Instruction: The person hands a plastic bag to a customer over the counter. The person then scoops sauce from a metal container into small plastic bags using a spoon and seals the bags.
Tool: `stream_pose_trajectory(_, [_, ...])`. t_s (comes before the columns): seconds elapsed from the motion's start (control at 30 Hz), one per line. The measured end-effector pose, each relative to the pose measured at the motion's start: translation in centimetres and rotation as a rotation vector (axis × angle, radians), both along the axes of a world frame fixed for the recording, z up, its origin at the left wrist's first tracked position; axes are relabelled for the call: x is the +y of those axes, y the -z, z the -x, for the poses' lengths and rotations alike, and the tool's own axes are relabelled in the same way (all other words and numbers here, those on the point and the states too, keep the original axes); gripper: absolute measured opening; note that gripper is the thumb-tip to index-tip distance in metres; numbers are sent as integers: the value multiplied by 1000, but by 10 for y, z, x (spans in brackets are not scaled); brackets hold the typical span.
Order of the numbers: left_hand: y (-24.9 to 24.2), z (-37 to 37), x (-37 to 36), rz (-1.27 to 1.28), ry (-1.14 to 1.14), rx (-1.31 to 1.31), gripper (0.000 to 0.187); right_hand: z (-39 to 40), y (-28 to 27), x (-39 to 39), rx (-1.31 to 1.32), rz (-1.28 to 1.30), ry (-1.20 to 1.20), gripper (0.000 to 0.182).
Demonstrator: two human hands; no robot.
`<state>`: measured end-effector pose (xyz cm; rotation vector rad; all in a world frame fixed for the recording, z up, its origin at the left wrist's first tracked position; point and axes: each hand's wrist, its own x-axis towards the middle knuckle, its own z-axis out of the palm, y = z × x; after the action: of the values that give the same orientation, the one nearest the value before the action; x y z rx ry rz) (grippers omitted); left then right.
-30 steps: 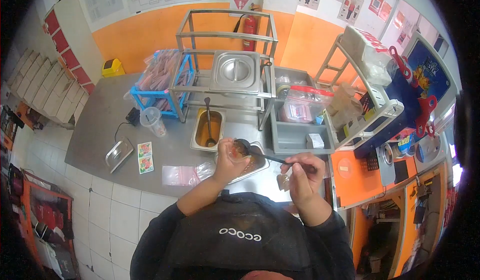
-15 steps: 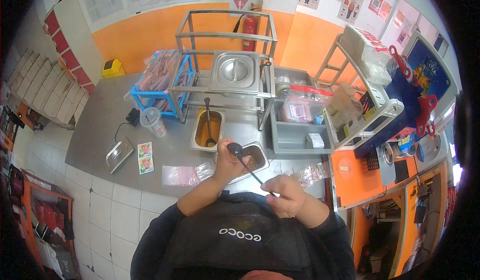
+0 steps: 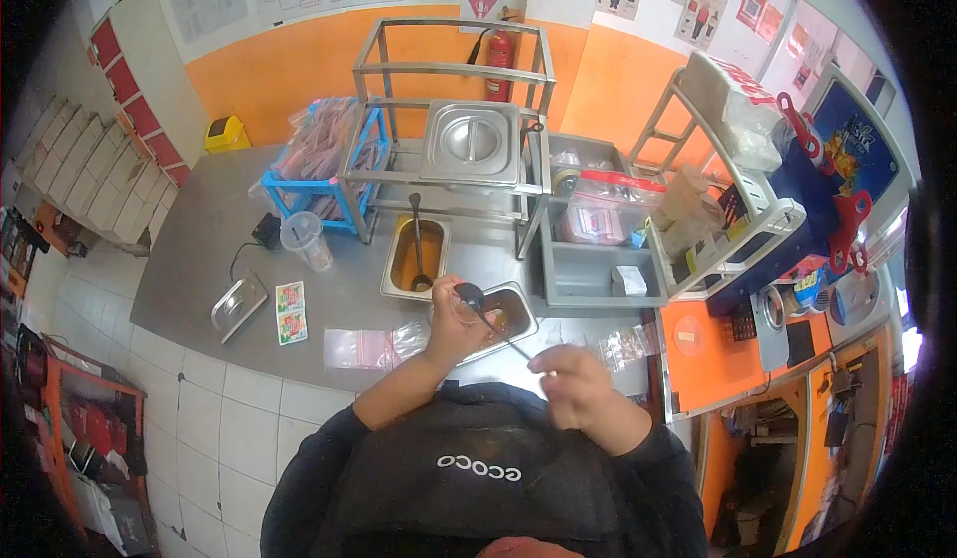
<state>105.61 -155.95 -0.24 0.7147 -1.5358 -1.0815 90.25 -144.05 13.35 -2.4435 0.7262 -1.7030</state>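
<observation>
A dark ladle (image 3: 506, 341) slants over a steel container (image 3: 513, 317) with food in it, its bowl at the upper left. My left hand (image 3: 457, 325) is closed near the ladle's bowl, at the container's left side; what its fingers hold is too small to make out. The fingers of my right hand (image 3: 575, 380) are closed on the end of the ladle's handle. Behind my left hand, a second steel container (image 3: 403, 271) holds brown liquid and another ladle (image 3: 417, 234).
Plastic packets (image 3: 359, 350) lie left of my left hand, others (image 3: 626, 347) at the right. Farther back are a clear cup (image 3: 305, 240), a blue basket (image 3: 345, 205), a steel rack (image 3: 449, 69) with a lidded pan (image 3: 470, 142), and a grey tray (image 3: 588, 284).
My right hand has shifted slightly, its fingers placed differently on the ladle's handle. My left hand and the ladle's bowl have hardly moved.
</observation>
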Motion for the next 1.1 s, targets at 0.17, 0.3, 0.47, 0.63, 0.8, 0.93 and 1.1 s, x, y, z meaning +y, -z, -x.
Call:
stream_pose_trajectory(0.17, [-2,-6,0,224,-138,-83,60,-5,18,2,-744,-160,156,9])
stream_pose_trajectory(0.3, [-8,-19,6,24,-114,-5,59,12,58,3,-500,-404,296,5])
stream_pose_trajectory(0.47, [-30,-21,20,-92,92,10,66,-11,44,-23,98,-446,301,19])
stream_pose_trajectory(0.63, [-48,-17,36,-136,332,149,53,-19,41,-30,-61,-479,265,12])
stream_pose_trajectory(0.8, [-61,-22,32,-512,340,487,22,-15,50,-31,-183,-561,304,5])
stream_pose_trajectory(0.93, [-54,-24,28,-552,362,503,11,-15,54,-28,-200,-614,285,5])
stream_pose_trajectory(1.1, [-46,-22,28,-620,450,435,11,-4,60,-25,-144,-617,264,5])
